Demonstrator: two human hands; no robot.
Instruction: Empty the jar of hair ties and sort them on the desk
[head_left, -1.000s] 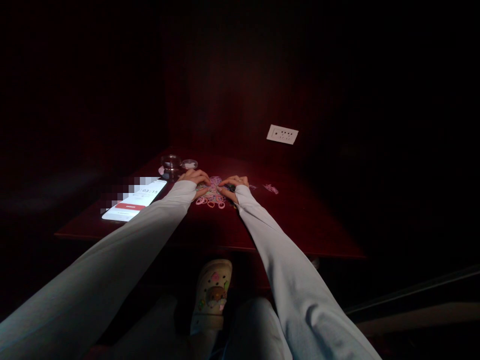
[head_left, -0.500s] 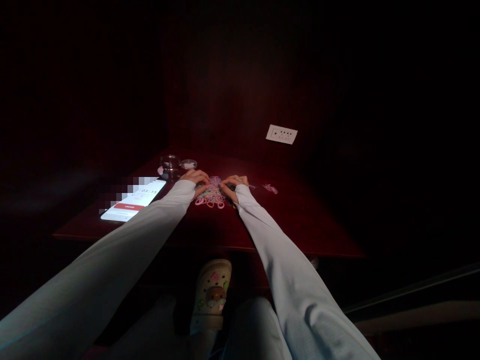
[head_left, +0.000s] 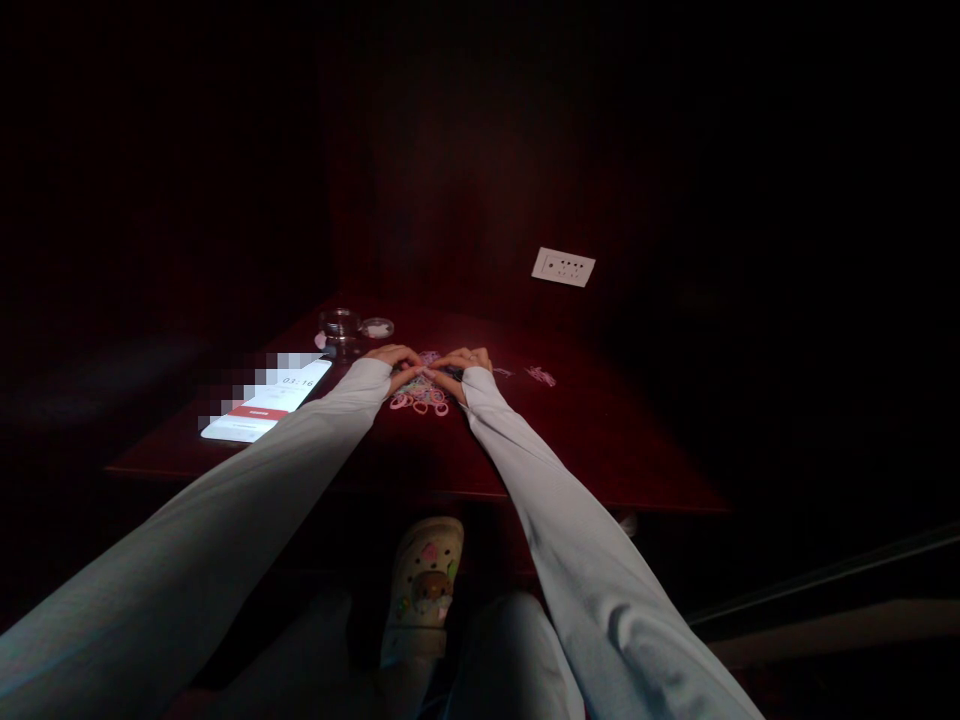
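Note:
A pile of small pastel elastic hair ties (head_left: 420, 393) lies on the dark red table, with a few larger loops along its near edge. Over the far part of the pile, my left hand (head_left: 394, 358) and my right hand (head_left: 463, 365) come together, fingertips almost touching. Both have thumb and fingers drawn into a pinch; whatever is between them is too small to make out. To the right of my right hand lies a small separate group of purple-pink hair ties (head_left: 540, 376).
Left of my hands stand a clear round jar (head_left: 340, 324) and a clear lid (head_left: 377, 328). A lit phone (head_left: 262, 405) showing a timer lies near the table's left edge. A white socket plate (head_left: 564, 267) is on the back wall. Below the table edge shows a clog (head_left: 427, 580).
My right hand has moved left over the pile until its fingertips meet those of my left hand. My left hand's fingers have shifted slightly to the right.

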